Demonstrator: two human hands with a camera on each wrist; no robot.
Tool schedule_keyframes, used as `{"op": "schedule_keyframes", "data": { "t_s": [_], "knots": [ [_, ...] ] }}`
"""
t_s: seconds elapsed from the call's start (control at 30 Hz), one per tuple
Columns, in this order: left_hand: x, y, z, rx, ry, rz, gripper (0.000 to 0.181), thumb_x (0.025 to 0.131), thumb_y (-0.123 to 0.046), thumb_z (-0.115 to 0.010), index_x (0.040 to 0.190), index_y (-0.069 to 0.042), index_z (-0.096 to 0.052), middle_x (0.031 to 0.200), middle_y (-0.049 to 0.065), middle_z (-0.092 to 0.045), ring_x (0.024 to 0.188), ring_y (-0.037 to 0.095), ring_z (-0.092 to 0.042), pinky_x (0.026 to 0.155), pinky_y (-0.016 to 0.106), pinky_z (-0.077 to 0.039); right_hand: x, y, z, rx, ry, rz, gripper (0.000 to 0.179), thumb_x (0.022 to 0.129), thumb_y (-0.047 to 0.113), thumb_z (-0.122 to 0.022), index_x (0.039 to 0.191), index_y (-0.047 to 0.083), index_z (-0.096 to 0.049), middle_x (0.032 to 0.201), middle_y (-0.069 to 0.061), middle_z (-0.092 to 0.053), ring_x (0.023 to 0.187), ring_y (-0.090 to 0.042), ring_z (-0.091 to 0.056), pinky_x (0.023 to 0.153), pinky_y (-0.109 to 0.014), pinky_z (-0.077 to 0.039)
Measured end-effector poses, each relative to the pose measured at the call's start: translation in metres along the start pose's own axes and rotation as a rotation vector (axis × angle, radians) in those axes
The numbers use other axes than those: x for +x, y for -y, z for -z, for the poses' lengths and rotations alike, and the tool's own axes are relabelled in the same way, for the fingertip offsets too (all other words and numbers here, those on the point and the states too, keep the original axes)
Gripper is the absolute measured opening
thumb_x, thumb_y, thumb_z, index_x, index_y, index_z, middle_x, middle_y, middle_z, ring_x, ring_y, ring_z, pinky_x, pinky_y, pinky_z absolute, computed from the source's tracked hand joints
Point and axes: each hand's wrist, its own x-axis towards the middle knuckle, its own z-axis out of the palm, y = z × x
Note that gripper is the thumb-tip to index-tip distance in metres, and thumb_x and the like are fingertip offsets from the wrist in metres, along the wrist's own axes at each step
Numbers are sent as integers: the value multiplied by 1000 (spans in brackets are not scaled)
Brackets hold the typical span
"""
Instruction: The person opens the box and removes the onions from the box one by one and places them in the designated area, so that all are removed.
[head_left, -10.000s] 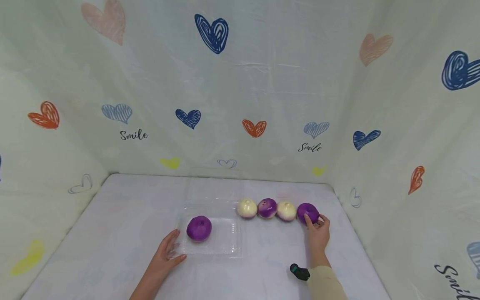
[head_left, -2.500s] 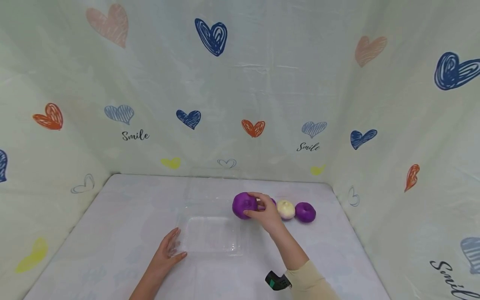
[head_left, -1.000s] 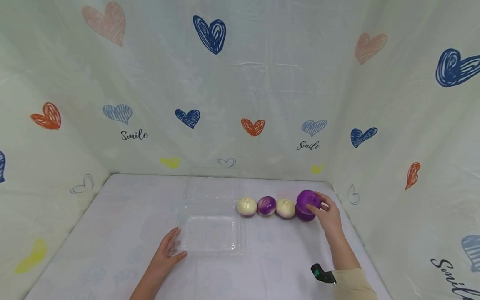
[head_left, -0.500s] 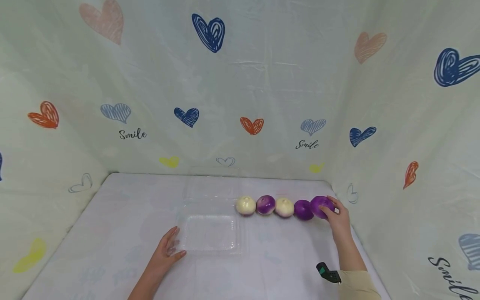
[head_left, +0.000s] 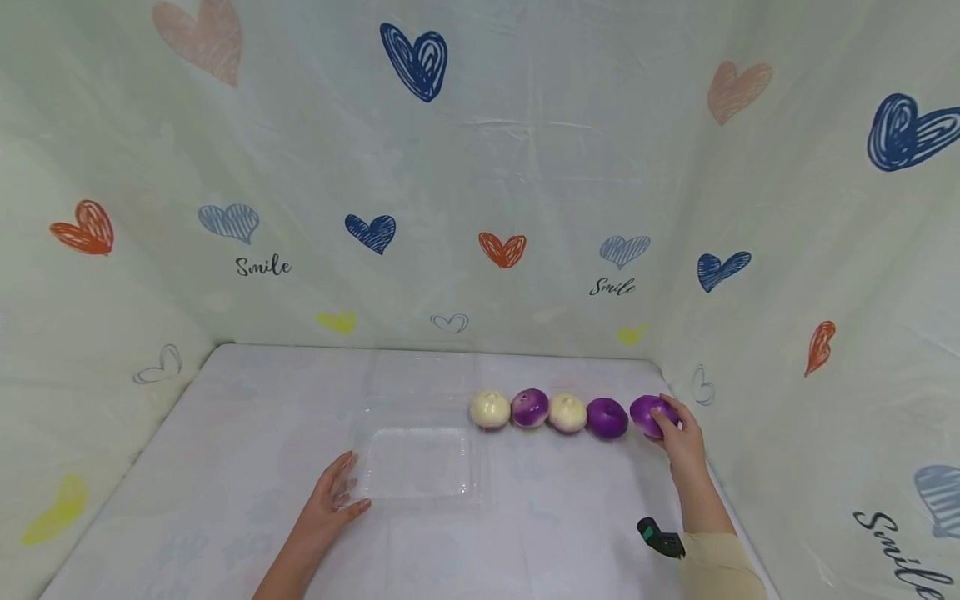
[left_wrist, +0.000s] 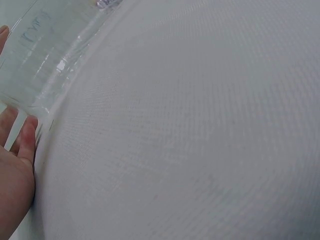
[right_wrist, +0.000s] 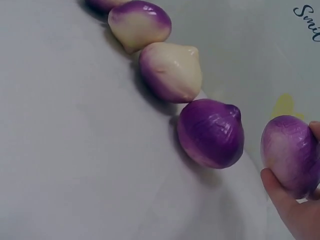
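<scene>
My right hand (head_left: 684,437) pinches a glossy purple onion (head_left: 649,414) between thumb and fingers, at the right end of a row. Whether it touches the table is unclear. A small gap separates it from a dark purple onion (right_wrist: 212,132). Leftward in the row follow a cream onion (head_left: 567,413), a purple-and-white onion (head_left: 530,408) and another cream onion (head_left: 490,410). My left hand (head_left: 327,498) rests against the left side of a clear plastic box (head_left: 420,502), fingers fairly straight along it and thumb by the front corner. Nothing lies in the box.
The box's clear lid (head_left: 420,372) stands folded back behind it. A white cloth (head_left: 525,542) covers the table. Curtains with printed hearts (head_left: 414,62) enclose the back and sides. A black device (head_left: 660,538) sits at my right wrist.
The purple onion that was in the box has been carried past the row to its right end. In the last second my right hand has lowered it and moved right. My left hand stays at the box.
</scene>
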Motion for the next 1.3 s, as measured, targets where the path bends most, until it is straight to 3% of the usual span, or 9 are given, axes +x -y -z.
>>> {"op": "schedule_keyframes", "data": {
  "t_s": [0.2,0.43,0.57,0.7,0.8,0.97,1.07,1.3],
  "knots": [
    [-1,0,0,-41,2,21,90,82,-13,-79,152,-11,-22,159,21,-19,138,44,-27,110,57,-23,10,-10,2,62,-21,-25,52,101,3,-47,149,-4,-27,159,-24,-2,138,-49,-18,73,-25,-55],
    [-2,1,0,-53,6,-26,88,83,-8,-77,152,-8,-22,157,24,-20,137,45,-28,109,58,-24,21,-24,5,102,-19,-58,58,101,6,-48,151,-3,-21,157,-27,-3,139,-46,-18,84,-36,-53],
    [-2,1,0,-37,4,-28,88,83,-10,-77,152,-9,-22,157,23,-20,137,46,-28,109,58,-24,26,-31,6,112,-10,-74,67,97,2,-55,153,-1,-17,157,-27,-2,139,-44,-19,84,-33,-53],
    [-2,2,-1,-46,2,-18,89,83,-12,-78,152,-11,-22,158,22,-20,138,45,-27,110,57,-23,31,-37,6,62,-38,-92,81,89,-6,-63,154,3,-16,157,-29,-3,140,-43,-17,79,-27,-54],
    [-1,2,-1,-46,-2,-5,90,82,-13,-78,152,-12,-22,158,21,-20,138,44,-27,110,57,-23,33,-42,6,-31,-80,-81,85,85,-6,-68,154,5,-19,156,-30,-9,139,-43,-20,87,-33,-52],
    [-2,1,-1,-8,-16,11,92,81,-17,-80,152,-12,-22,158,21,-20,138,44,-28,109,57,-25,36,-50,8,-180,-125,-8,84,83,2,-74,153,6,-26,156,-28,-19,141,-44,-21,111,-50,-26],
    [-2,0,-1,-1,-18,14,92,81,-17,-79,152,-12,-21,158,21,-20,138,44,-28,109,57,-25,36,-54,8,-206,-129,29,84,84,5,-75,153,7,-26,157,-26,-19,142,-44,-19,113,-54,-20],
    [-4,-1,-2,-46,-11,11,90,82,-14,-78,152,-13,-22,158,20,-20,138,43,-27,110,57,-23,35,-61,7,-240,-143,42,90,84,4,-74,155,9,-19,159,-21,-17,140,-48,-20,112,-56,-19]
  ]
}}
